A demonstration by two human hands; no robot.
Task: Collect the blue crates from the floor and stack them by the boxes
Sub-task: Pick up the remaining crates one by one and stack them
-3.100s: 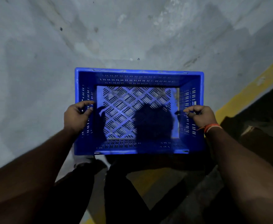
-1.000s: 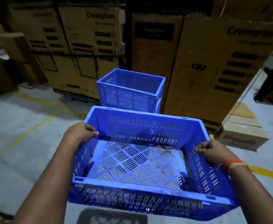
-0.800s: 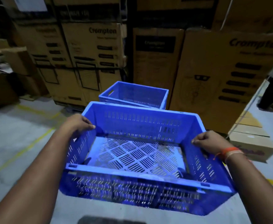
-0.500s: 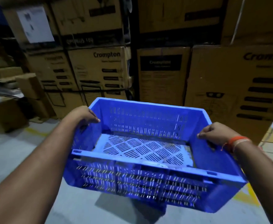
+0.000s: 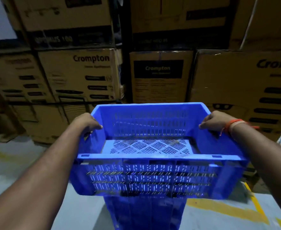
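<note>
A: Any writing?
B: "Crompton" on the cardboard boxes [image 5: 80,75] behind.
A: And each grip?
B: Left hand [image 5: 86,122] and right hand [image 5: 213,121] curl over opposite rims of the blue crate [image 5: 153,163], held in the air above more blue crates [image 5: 144,213] on the floor [image 5: 20,163].

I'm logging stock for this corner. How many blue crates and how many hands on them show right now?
Blue crates: 2, the held crate and the crate below it
Hands: 2, left hand and right hand, both gripping the held crate's sides
Total: 4
</note>
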